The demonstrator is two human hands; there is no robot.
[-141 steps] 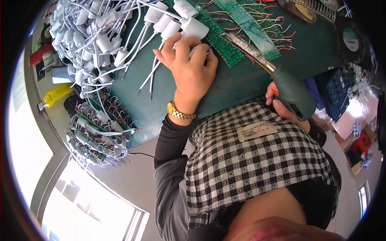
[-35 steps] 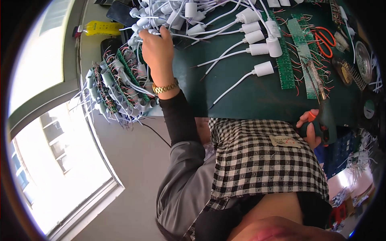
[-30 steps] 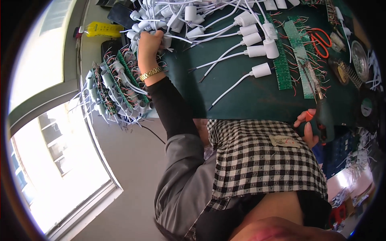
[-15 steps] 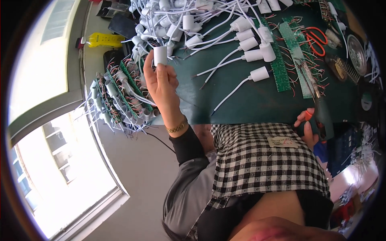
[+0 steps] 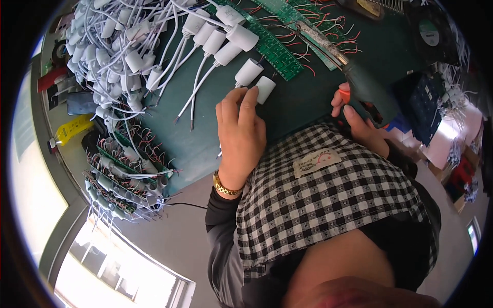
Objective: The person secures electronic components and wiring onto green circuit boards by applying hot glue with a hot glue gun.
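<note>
My left hand [image 5: 240, 131], with a gold watch at the wrist, reaches over the green mat. Its thumb and fingertips are closed at a white cylindrical lamp holder [image 5: 265, 90], whose lower end they cover. Right beside it lies another white lamp holder [image 5: 248, 72], its cable mostly hidden under my hand. At the right, my right hand [image 5: 360, 122] is wrapped round the handle of a dark green soldering gun [image 5: 371, 90] with an orange trigger. The metal barrel points up and left, over the circuit boards.
Several corded lamp holders [image 5: 226, 53] lie in a row beside green circuit boards [image 5: 280, 56] with red and white wires. A large heap of white lamp holders [image 5: 110, 56] fills the far left. Nearer are wired boards [image 5: 115, 177] and a yellow bottle [image 5: 74, 128].
My left hand has brought the white lamp holder down from the left to the row on the mat. My right hand keeps its grip on the soldering gun. The whole view has turned and shifted.
</note>
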